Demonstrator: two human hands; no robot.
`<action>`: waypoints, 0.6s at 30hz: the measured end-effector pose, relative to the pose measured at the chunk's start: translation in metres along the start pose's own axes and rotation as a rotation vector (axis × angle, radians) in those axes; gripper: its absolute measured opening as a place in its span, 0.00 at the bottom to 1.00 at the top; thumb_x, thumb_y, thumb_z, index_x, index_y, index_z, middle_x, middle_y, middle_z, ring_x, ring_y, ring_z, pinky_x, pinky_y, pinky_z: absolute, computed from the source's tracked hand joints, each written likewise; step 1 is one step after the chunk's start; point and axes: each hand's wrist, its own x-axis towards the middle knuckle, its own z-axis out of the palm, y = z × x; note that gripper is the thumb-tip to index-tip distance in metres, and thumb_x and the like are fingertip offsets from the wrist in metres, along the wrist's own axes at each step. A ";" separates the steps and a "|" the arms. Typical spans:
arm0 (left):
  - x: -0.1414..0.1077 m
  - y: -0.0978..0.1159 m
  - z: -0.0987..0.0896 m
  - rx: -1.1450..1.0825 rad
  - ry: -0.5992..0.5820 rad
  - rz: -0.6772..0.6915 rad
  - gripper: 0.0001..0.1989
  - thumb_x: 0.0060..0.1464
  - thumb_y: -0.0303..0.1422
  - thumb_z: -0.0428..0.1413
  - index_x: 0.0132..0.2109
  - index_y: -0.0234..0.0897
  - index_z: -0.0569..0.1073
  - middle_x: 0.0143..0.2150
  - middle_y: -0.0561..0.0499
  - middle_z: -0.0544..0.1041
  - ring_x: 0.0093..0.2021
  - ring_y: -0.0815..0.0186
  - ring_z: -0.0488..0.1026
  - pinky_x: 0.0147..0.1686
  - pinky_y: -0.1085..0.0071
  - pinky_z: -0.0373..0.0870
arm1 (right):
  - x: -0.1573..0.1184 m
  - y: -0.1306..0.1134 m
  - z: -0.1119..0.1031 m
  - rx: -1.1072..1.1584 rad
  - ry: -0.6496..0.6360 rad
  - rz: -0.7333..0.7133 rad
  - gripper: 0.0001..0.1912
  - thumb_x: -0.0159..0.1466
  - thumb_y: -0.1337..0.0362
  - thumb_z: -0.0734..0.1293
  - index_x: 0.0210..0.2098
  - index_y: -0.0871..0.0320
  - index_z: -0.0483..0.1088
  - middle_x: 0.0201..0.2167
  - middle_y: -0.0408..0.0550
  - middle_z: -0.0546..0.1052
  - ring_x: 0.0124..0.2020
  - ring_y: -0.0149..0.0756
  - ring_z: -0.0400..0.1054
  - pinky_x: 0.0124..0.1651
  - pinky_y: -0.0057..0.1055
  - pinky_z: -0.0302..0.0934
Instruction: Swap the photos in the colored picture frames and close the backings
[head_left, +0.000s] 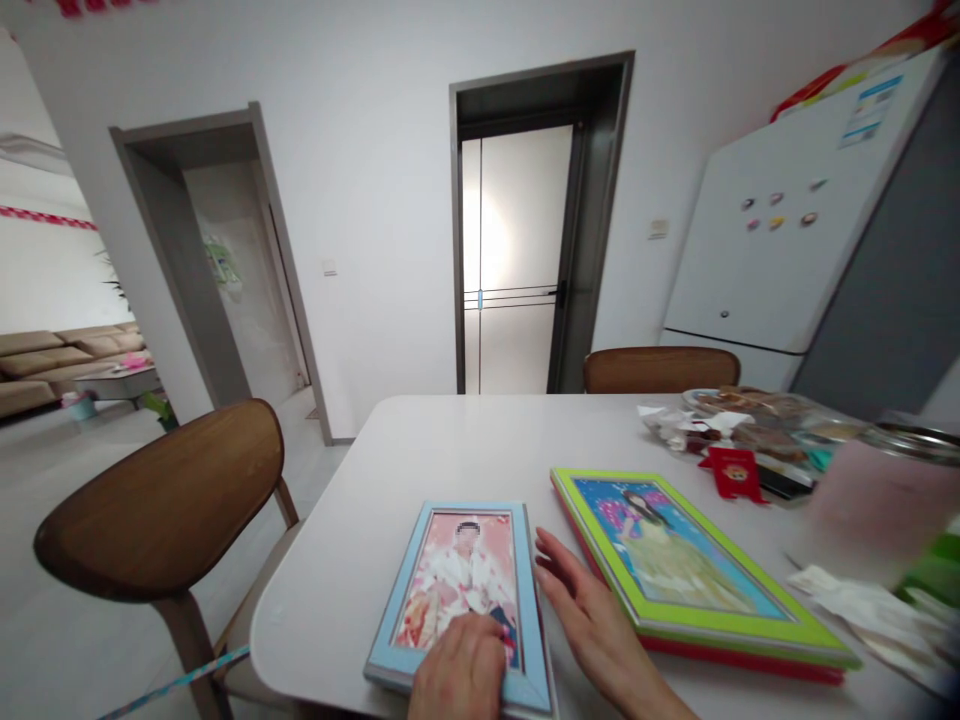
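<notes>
A light blue picture frame (401, 620) lies face up on the white table, with a portrait on a pink background inside it. My left hand (461, 668) rests on its lower part, fingers bent and together. The fingertips are hidden, so whatever they may hold does not show. Along the right edge of this frame is my right hand (589, 620), its fingers stretched out and slightly apart, holding nothing. To the right lies a lime green picture frame (637, 590) showing a figure in a pale yellow dress. A red-edged frame (750, 662) is stacked beneath it.
A large pinkish jar (862, 505) stands at the right, with crumpled tissue (862, 610) nearby. Behind it are a red packet (736, 473) and plastic-wrapped items (780, 410). Wooden chairs stand left (172, 500) and at the far side (660, 370). A fridge (765, 220) is back right.
</notes>
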 end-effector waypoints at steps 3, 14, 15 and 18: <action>0.014 0.017 -0.032 -0.305 0.327 -0.266 0.09 0.43 0.31 0.52 0.35 0.39 0.61 0.42 0.46 0.69 0.40 0.60 0.69 0.37 0.66 0.67 | -0.004 -0.020 0.009 0.080 0.014 -0.035 0.27 0.57 0.55 0.57 0.54 0.58 0.55 0.53 0.55 0.62 0.50 0.40 0.60 0.52 0.41 0.54; -0.036 -0.021 -0.028 -0.439 0.354 -0.705 0.29 0.48 0.36 0.50 0.55 0.31 0.52 0.56 0.40 0.59 0.56 0.57 0.56 0.53 0.60 0.54 | -0.016 -0.008 0.043 -0.338 -0.315 -0.315 0.24 0.56 0.63 0.58 0.52 0.58 0.59 0.53 0.55 0.61 0.54 0.41 0.54 0.55 0.43 0.49; -0.041 -0.024 -0.025 -0.361 0.299 -0.702 0.30 0.48 0.36 0.50 0.56 0.30 0.52 0.57 0.39 0.59 0.57 0.56 0.54 0.54 0.58 0.52 | -0.016 -0.006 0.041 -0.388 -0.333 -0.330 0.23 0.55 0.65 0.58 0.51 0.59 0.60 0.54 0.55 0.61 0.54 0.41 0.53 0.55 0.43 0.49; -0.052 -0.030 -0.017 -0.147 0.148 -0.698 0.30 0.48 0.37 0.50 0.56 0.27 0.54 0.57 0.37 0.58 0.58 0.52 0.51 0.55 0.53 0.48 | -0.015 -0.004 0.037 -0.485 -0.381 -0.361 0.23 0.54 0.69 0.57 0.50 0.59 0.61 0.54 0.56 0.59 0.55 0.40 0.53 0.55 0.40 0.50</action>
